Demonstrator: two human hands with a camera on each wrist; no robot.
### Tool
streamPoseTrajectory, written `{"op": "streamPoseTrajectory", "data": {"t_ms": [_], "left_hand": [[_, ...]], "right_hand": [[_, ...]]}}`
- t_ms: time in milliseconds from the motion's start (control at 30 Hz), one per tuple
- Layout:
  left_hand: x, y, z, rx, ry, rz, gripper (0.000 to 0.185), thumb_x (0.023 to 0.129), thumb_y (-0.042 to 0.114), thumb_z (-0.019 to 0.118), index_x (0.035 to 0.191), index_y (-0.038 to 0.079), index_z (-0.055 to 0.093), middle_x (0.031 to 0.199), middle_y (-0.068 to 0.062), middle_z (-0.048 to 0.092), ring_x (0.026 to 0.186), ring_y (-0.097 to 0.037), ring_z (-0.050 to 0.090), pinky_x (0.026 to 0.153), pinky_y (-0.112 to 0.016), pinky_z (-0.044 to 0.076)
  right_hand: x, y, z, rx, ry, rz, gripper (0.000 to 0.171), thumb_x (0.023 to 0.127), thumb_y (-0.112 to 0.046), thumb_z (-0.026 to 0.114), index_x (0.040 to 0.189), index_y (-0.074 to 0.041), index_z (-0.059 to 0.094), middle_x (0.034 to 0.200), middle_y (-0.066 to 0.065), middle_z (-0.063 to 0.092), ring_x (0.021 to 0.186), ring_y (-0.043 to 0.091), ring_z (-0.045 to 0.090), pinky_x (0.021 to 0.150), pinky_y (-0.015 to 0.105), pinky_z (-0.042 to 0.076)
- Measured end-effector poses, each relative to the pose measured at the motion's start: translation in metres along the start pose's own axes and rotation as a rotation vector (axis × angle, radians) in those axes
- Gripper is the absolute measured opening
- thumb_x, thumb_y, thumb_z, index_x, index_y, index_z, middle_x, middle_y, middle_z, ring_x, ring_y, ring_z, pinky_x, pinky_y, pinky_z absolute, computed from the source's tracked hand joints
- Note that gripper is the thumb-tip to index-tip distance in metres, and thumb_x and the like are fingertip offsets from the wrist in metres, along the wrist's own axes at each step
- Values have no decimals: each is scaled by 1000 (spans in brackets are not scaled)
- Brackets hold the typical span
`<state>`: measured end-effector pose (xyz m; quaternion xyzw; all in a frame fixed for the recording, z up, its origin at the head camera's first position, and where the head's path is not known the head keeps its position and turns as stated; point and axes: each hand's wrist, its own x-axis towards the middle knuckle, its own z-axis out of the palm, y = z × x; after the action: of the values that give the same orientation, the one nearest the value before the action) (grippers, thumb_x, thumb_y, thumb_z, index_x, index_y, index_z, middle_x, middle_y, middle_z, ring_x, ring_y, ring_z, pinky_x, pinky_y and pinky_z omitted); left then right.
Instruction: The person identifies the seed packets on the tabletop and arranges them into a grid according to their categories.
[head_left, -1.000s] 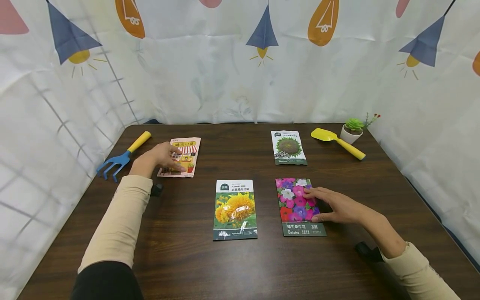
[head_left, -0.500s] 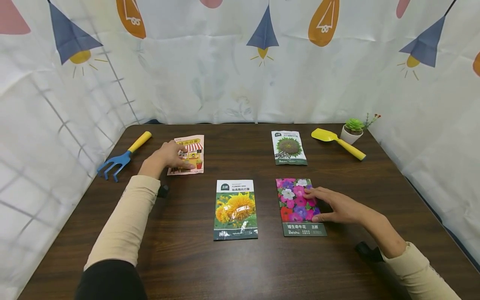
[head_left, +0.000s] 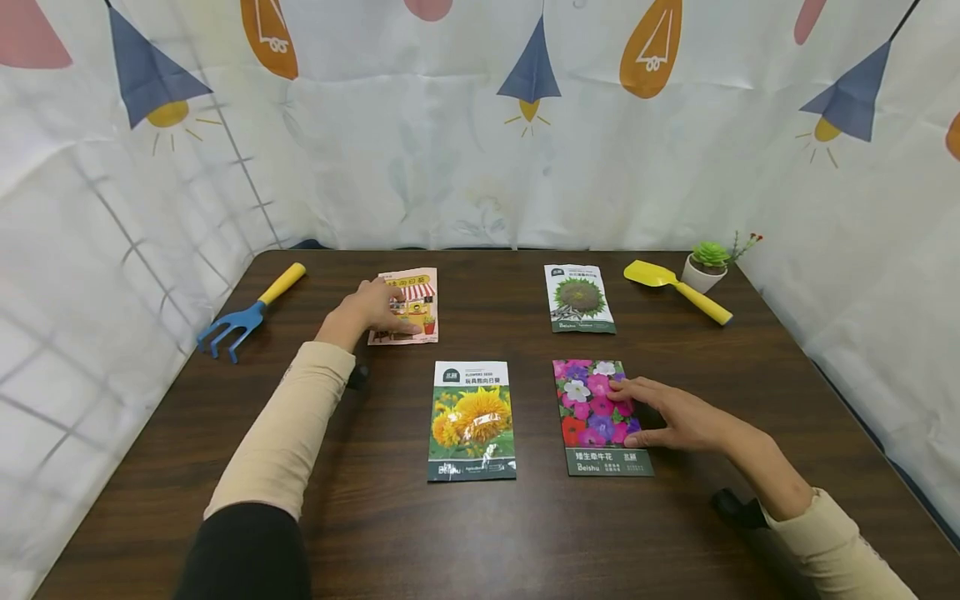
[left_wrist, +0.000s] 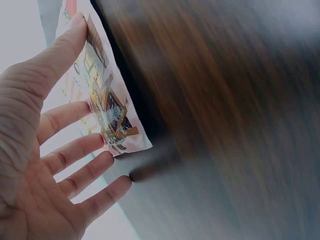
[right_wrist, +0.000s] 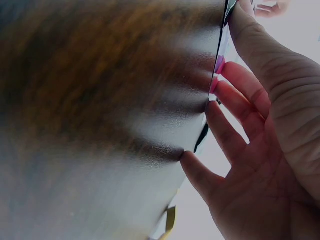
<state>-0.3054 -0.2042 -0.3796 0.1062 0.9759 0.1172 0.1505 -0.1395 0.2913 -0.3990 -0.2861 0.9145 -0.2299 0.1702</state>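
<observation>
At the back left of the table, a pink seed packet point(head_left: 422, 307) lies flat under my left hand point(head_left: 370, 312). In the left wrist view its thumb and fingertips touch the packet's printed face point(left_wrist: 112, 107), fingers spread and nearly straight. My right hand point(head_left: 686, 417) rests on the right edge of a seed packet with pink and purple flowers point(head_left: 592, 408). The right wrist view shows its fingers extended, fingertips down on that packet and the table. Between the hands lies a seed packet with yellow flowers point(head_left: 472, 421).
A white and green seed packet point(head_left: 579, 298) lies at the back. Right of it are a yellow trowel point(head_left: 678, 290) and a small potted plant point(head_left: 705, 265). A blue hand fork point(head_left: 251, 315) with a yellow handle lies at the left edge. Curtains surround the table point(head_left: 510, 542).
My left hand has slid the pink seed packet to the right and slightly back along the table. The right hand and the other packets have stayed in place.
</observation>
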Motion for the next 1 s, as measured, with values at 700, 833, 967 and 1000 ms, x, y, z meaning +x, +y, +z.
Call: {"op": "streamPoseTrajectory", "data": {"t_ms": [700,833,967,1000], "left_hand": [[21,56,13,33,29,41,75,85,61,76,140,11,60,148,-22,44,126,-41,41,97,-60,46],[24,65,15,55,30,55,75,86,61,75,139,11,60,152,-22,42,129,-42,41,98,-60,46],[27,73,16,60,35,69,72,86,61,75,135,11,62,154,-23,42,129,-41,42,96,-58,47],[27,76,16,59,34,72,71,86,61,75,135,11,62,152,-23,42,128,-41,42,96,-58,47]], "right_hand": [[1,-2,-2,1,-6,8,68,90,-47,76,147,-18,54,152,14,48,139,42,46,108,67,39],[1,-2,-1,2,-6,15,68,90,-47,76,147,-18,53,152,14,48,139,43,46,108,67,39],[1,-1,-1,1,-4,17,68,90,-47,76,147,-19,53,152,14,49,139,43,46,108,67,39],[1,-1,-1,0,-3,16,68,90,-48,76,147,-19,53,152,14,49,139,43,46,108,67,39]]}}
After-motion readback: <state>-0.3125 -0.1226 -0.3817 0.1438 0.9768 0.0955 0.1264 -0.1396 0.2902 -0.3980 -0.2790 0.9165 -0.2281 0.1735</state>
